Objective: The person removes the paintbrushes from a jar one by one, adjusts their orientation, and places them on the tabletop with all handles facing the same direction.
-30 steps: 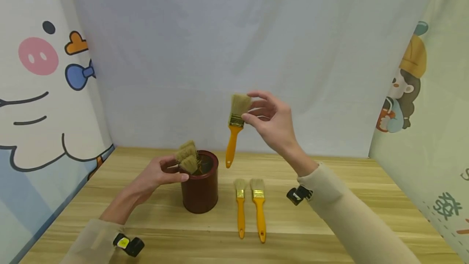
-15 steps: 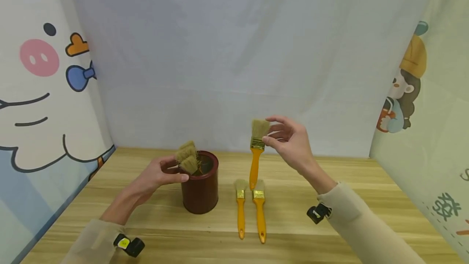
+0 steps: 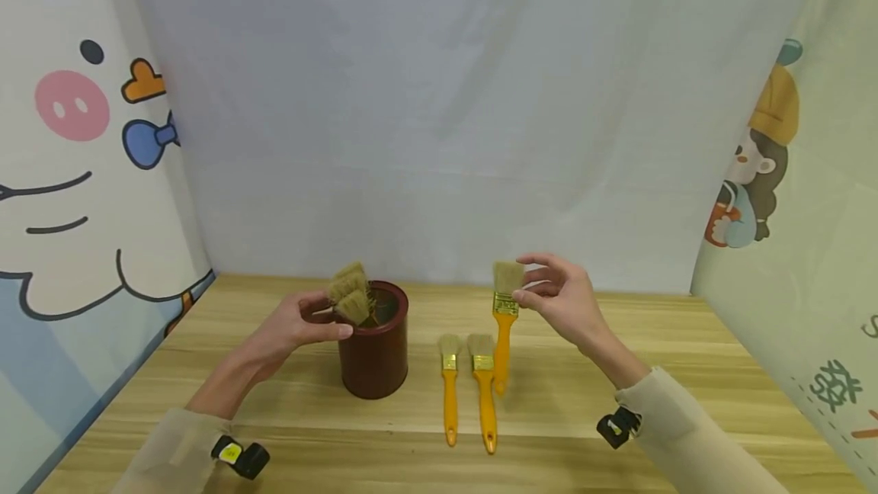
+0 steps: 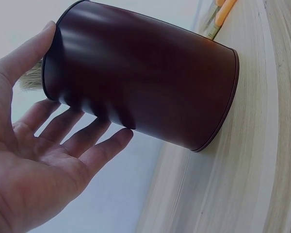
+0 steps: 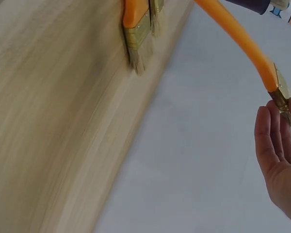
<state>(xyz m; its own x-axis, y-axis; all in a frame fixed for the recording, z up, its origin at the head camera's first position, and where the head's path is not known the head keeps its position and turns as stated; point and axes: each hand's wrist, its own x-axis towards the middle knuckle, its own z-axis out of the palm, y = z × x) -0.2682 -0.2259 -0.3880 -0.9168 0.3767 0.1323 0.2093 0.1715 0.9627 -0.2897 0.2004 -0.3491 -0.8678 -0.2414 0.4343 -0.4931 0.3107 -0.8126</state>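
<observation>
**Pinching a brush (image 3: 505, 305), gripping a tin (image 3: 373, 363)**

Pinching the brush near its metal band between fingers (image 5: 265, 141) of the right hand (image 3: 565, 302). Holding it nearly upright, bristles up, just right of a wide brush (image 3: 486, 406) and a narrow brush (image 3: 450, 406), both lying on the surface (image 3: 309, 425). Leaving contact between handle and surface impossible to tell. Curving the left hand (image 3: 291, 326) round the upright tin, setting the thumb at the near rim and spreading the other fingers along the far side. Leaning out over the rim, beside the left hand: several bristle heads (image 3: 351, 296).
</observation>
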